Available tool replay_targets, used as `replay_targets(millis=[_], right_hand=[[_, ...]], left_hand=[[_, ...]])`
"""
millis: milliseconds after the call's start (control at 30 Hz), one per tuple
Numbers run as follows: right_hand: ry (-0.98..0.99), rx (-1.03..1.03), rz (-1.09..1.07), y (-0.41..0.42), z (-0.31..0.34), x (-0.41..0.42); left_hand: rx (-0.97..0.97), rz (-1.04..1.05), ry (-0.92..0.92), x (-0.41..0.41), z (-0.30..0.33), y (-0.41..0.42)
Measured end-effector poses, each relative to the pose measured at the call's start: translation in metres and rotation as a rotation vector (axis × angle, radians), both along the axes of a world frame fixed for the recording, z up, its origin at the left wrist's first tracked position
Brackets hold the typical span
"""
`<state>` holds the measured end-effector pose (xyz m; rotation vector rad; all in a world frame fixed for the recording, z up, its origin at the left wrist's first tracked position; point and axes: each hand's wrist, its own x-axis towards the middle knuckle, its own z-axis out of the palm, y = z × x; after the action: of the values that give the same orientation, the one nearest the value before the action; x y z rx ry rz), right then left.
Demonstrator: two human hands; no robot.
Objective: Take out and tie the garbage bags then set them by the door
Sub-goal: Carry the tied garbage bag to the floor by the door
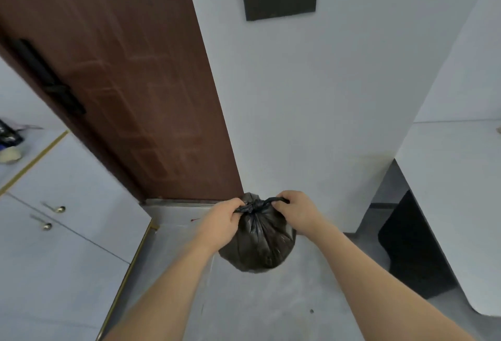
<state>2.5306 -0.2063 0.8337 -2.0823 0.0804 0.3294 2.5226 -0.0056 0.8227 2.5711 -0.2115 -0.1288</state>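
Observation:
A full black garbage bag [257,243] hangs in front of me above the grey floor, close to the foot of the brown door [130,83]. Its neck is gathered into a knot at the top. My left hand [225,218] pinches the left tail of the knot. My right hand [295,210] grips the right tail, which loops out past its fingers. Both hands are pulling apart at the knot.
A white cabinet [62,232] with two small metal knobs stands at the left, topped by a counter with a bowl [9,155]. A white wall [311,97] with a dark panel faces me. A white table [458,191] is at the right with a dark object beneath it.

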Motion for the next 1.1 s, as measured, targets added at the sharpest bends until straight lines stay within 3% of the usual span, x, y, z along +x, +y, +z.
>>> replay_targets(millis=[300,467,967,1100], right_hand=[[0.154,0.002,0.004,0.029,-0.045,0.137],[0.182,-0.099,-0.014,0.039,-0.126,0.193],[0.284,-0.21,-0.059,0.062,-0.641,0.298],[0.245,-0.207,-0.101,0.072,-0.73,0.308]], left_hand=[[0.014,0.049,-0.048,0.134,-0.067,0.028],[-0.048,0.063,0.053,0.196,-0.156,0.026],[0.104,-0.019,0.196,0.301,-0.662,0.042],[0.136,-0.003,0.181,0.314,-0.756,0.045]])
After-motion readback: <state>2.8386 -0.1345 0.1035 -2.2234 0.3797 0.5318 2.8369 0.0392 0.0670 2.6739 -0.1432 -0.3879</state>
